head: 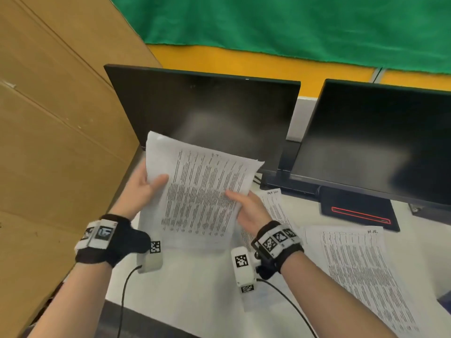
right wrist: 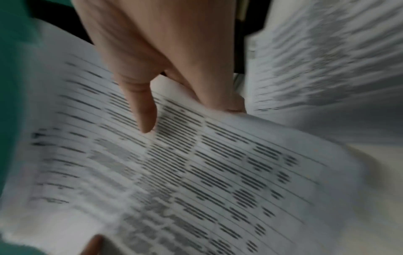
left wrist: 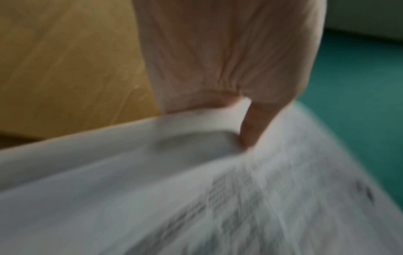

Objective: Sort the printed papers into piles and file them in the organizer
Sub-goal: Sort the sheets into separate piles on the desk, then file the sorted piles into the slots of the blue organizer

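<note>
I hold a stack of printed papers [head: 195,191] above the white desk, in front of the left monitor. My left hand [head: 146,189] grips its left edge, thumb on top of the sheets. My right hand [head: 246,206] grips the right edge, thumb on the top page. In the left wrist view the left hand [left wrist: 248,120] pinches the blurred stack of papers [left wrist: 196,198]. The right wrist view has the right hand [right wrist: 174,103] with its thumb pressed on the printed page [right wrist: 207,172]. More printed sheets [head: 361,272] lie on the desk to the right. No organizer is in view.
Two dark monitors [head: 207,118] [head: 380,142] stand at the back of the white desk [head: 195,301]. A big cardboard panel [head: 53,118] closes off the left side. A black device with a red line [head: 358,211] sits under the right monitor. Another sheet [head: 275,203] lies behind my right hand.
</note>
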Demonstrator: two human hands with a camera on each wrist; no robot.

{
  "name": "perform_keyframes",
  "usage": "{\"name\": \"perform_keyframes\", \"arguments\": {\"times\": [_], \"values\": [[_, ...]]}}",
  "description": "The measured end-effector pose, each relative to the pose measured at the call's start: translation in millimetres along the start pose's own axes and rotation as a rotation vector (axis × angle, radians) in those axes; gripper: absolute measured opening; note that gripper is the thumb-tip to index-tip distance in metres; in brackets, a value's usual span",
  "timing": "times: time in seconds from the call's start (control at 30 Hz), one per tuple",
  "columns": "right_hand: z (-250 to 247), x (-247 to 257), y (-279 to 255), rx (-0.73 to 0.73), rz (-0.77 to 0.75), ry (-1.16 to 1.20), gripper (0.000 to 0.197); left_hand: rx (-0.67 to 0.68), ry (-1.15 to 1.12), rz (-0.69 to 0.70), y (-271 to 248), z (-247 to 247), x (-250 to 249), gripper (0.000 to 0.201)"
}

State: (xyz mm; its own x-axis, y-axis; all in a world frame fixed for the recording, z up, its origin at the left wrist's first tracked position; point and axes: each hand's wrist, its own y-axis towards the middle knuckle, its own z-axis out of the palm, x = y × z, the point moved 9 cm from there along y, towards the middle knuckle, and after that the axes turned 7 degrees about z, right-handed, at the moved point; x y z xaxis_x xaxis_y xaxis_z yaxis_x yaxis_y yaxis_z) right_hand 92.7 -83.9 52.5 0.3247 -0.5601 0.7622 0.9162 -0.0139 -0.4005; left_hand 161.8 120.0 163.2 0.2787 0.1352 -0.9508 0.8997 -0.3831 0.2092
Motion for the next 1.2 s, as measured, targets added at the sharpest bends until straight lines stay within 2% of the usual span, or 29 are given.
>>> {"name": "perform_keyframes", "arguments": {"times": [0.07, 0.17, 0.23, 0.27, 0.43, 0.53, 0.57, 0.63, 0.73, 0.9, 1.07, 1.2], "values": [[6.6, 23.3, -5.4, -0.013, -0.096, -0.011, 0.037, -0.156, 0.081, 0.09, -3.2, -0.4, -6.1, 0.032], [14.6, 33.8, -11.0, -0.109, -0.224, -0.152, 0.034, -0.38, 0.153, 0.112, -21.3, 3.7, 3.1, 0.024], [20.8, 27.5, -10.6, -0.159, -0.248, -0.259, 0.011, -0.458, 0.174, 0.117, -32.8, 9.3, 10.8, 0.017], [23.0, 23.0, -10.6, -0.167, -0.249, -0.284, 0.008, -0.477, 0.167, 0.112, -37.2, 12.2, 16.8, 0.017], [27.5, 8.4, -8.5, -0.173, -0.213, -0.286, 0.02, -0.509, 0.134, -0.017, -50.5, 9.3, 54.0, 0.046], [24.4, 6.6, -3.9, -0.203, -0.151, -0.257, 0.026, -0.577, -0.009, -0.133, -54.2, 0.5, 82.1, 0.054], [23.2, 4.7, -1.2, -0.204, -0.133, -0.241, 0.03, -0.606, -0.079, -0.175, -55.4, -1.0, 89.9, 0.054], [22.3, 1.7, -0.5, -0.208, -0.113, -0.244, 0.03, -0.651, -0.187, -0.213, -56.5, -1.6, 100.0, 0.037], [26.7, -2.5, -4.7, -0.184, -0.088, -0.282, 0.015, -0.665, -0.273, -0.247, -53.4, 1.3, 106.1, 0.027], [21.5, -22.3, -1.2, -0.228, -0.024, -0.33, 0.028, -0.624, -0.314, -0.295, -47.3, 3.4, 115.0, 0.013], [10.8, -43.3, 0.4, -0.312, 0.044, -0.269, 0.04, -0.546, -0.292, -0.366, -50.0, 9.1, 140.9, 0.031], [11.2, -51.4, -1.2, -0.294, 0.075, -0.19, 0.042, -0.555, -0.278, -0.379, -48.7, 9.4, 143.9, 0.022]]}}
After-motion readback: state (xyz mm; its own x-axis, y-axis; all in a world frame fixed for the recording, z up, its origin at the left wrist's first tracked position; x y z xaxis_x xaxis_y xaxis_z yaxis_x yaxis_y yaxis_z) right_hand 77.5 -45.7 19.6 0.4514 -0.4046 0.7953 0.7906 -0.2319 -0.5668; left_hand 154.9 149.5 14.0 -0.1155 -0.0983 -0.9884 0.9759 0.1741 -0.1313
